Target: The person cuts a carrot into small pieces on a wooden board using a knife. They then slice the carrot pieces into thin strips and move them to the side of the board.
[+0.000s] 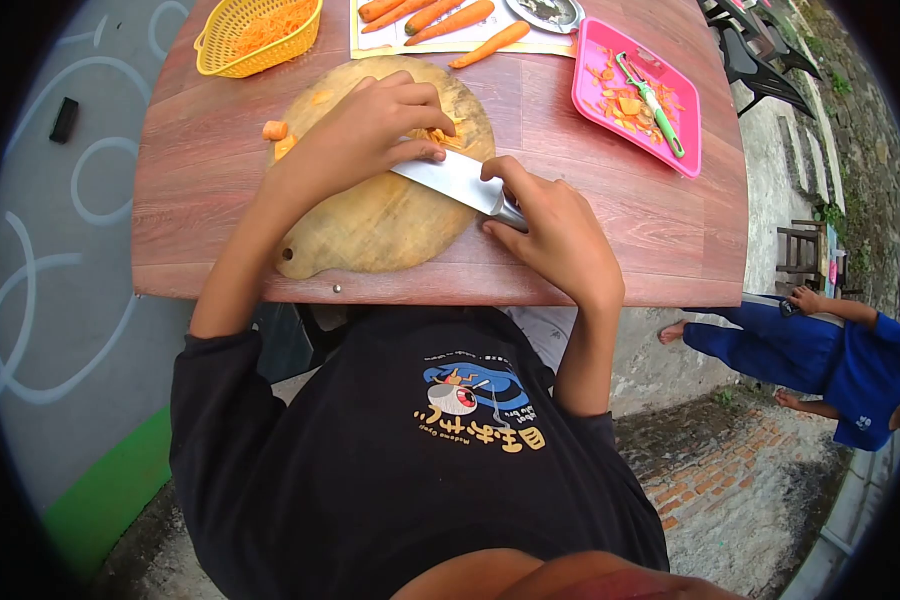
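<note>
A round wooden board (380, 225) lies near the table's front edge. My right hand (555, 225) is closed on the handle of a knife (455, 180), whose blade reaches left over the board. Over the board's upper part, my left hand (385, 125) has its fingers curled down beside cut carrot pieces (448, 135), with the thumb by the blade. Whether its fingertips grip any carrot is hard to make out. At the board's left edge are short carrot chunks (275, 130).
A yellow basket (260, 62) of shredded carrot stands back left. Whole carrots (453, 22) lie on a paper, near a metal grater (548, 12). A pink tray (690, 120) at right holds peelings and a green-handled peeler (655, 110). A person in blue (820, 350) is at far right.
</note>
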`<state>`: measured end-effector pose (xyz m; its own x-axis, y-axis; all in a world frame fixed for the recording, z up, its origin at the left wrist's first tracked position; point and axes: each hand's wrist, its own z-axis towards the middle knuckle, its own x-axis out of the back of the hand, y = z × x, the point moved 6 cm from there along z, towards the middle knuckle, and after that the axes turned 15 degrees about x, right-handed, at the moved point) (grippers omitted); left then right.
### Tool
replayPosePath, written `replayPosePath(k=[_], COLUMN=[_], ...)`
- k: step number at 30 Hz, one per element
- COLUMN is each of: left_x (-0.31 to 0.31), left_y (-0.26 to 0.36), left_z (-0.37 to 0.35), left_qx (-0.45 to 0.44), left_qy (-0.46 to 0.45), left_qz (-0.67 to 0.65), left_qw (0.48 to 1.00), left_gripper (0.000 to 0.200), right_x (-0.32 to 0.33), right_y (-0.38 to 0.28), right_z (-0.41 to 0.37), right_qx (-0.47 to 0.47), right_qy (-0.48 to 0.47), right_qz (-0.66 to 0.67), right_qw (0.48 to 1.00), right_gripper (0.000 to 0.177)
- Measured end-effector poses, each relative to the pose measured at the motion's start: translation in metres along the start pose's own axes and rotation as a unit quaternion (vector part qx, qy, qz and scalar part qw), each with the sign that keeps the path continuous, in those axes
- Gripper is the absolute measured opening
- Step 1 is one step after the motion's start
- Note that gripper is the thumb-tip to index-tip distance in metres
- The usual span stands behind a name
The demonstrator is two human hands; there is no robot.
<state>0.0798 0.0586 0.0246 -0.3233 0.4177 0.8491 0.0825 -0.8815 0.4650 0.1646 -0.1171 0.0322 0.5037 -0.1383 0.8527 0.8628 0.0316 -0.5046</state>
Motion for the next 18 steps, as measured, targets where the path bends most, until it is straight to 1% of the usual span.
replayPosePath(k=[2,4,5,7,10,14,16,18], left_x=[-0.006,-0.006,-0.007,-0.004,-0.006,-0.005,-0.004,-0.003], left_y=[-0.002,-0.006,-0.007,-0.006,0.000,0.001,0.000,0.002], left_z=[0.001,0.005,0.007,0.012,0.010,0.013,0.016,0.016], left_qx=[0.000,-0.006,-0.006,-0.005,-0.006,-0.026,0.006,0.006], left_qy=[-0.012,0.051,0.051,0.065,0.043,0.054,0.055,0.046], left_qz=[0.004,0.040,0.041,-0.008,-0.003,-0.025,-0.024,-0.023], left_qw=[1.000,0.998,0.998,0.998,0.999,0.998,0.998,0.999], left_gripper=[0.018,0.018,0.018,0.015,0.013,0.015,0.013,0.013], right_x=[-0.001,-0.002,-0.002,-0.002,-0.001,-0.003,-0.006,-0.007], right_y=[-0.001,-0.001,-0.001,0.000,0.000,0.001,0.002,0.002], right_z=[0.000,0.000,-0.001,-0.003,-0.003,-0.003,-0.005,-0.007], right_qx=[-0.001,-0.002,-0.003,-0.005,0.001,0.000,0.005,0.016], right_qy=[-0.004,-0.007,-0.009,-0.010,-0.002,-0.001,0.001,0.008], right_qz=[0.007,0.014,0.015,0.014,0.016,0.022,0.023,0.019], right_qw=[1.000,1.000,1.000,1.000,1.000,1.000,1.000,1.000], right_gripper=[0.044,0.044,0.044,0.044,0.044,0.043,0.044,0.043])
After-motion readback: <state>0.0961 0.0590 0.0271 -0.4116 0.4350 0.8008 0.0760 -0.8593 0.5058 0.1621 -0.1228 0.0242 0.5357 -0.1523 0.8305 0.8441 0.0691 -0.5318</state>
